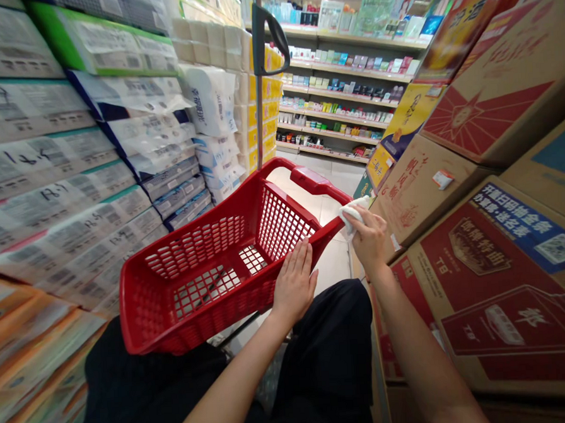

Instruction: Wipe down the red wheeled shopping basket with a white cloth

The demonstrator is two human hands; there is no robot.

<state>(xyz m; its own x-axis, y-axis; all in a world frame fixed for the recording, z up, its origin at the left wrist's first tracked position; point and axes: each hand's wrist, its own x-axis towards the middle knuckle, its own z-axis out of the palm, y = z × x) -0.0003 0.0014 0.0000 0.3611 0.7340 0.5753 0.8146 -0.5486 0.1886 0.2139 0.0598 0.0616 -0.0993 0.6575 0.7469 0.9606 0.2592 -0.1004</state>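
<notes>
A red plastic shopping basket (205, 272) rests tilted on my lap, its mesh walls and bottom showing and nothing inside. My left hand (294, 280) lies on the near right rim with the fingers stretched flat against the wall. My right hand (370, 237) is closed around a white cloth (353, 213), pressing it on the rim's right corner, beside the red handle bar (315, 179). A grey pull handle (264, 39) with a black grip rises from the basket's far end.
Stacked packs of tissue and paper (71, 159) line the left. Brown and red cardboard cartons (501, 225) are piled on the right, close to my right arm. A tiled aisle (328, 171) runs ahead to shelves of small goods (347, 88).
</notes>
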